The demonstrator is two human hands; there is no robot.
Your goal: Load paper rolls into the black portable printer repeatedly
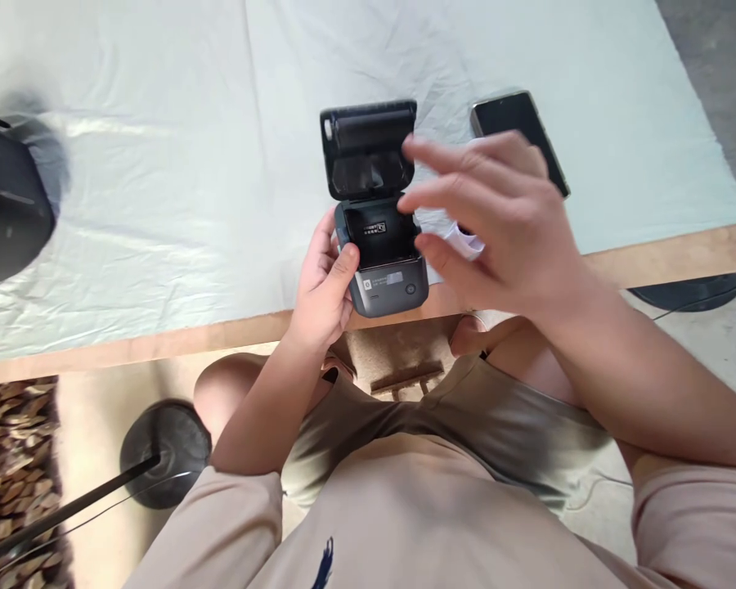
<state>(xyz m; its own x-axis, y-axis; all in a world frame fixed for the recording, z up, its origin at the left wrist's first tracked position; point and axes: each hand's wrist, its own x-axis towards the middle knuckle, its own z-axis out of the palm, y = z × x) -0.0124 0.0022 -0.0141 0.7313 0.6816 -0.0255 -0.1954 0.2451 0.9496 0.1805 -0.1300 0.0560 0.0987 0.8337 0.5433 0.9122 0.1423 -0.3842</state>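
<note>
Gripping the left side of a compact black plastic device with a hinged lid (392, 294), the person's left hand (324, 282) pressed its thumb along the near left corner of the casing, while the other fingers curled around the outer side and underneath. The device appeared in front of the person, at the near edge of the tabletop (177, 180), which was covered with a pale, wrinkled cloth and had a bare wooden border; whether it also rested on that edge could not be told. Its glossy black rectangular lid (368, 176) stood raised at the far side, and a small white printed label (375, 229) showed inside the dark cavity. The front face carried a round button (410, 289) on its right. The person's right hand (491, 217), blurred, was free of any visible grasp, its fingers spread and pointing at the device's right side; whether the fingertips touched it could not be told. Partly hidden behind that hand lay a white, rounded object (464, 242), and beyond it a dark rectangular smartphone (545, 143) lay on the cloth. Well apart, at the far left, sat a dark, rounded, bulky case (9, 200), cut off by the view.
</note>
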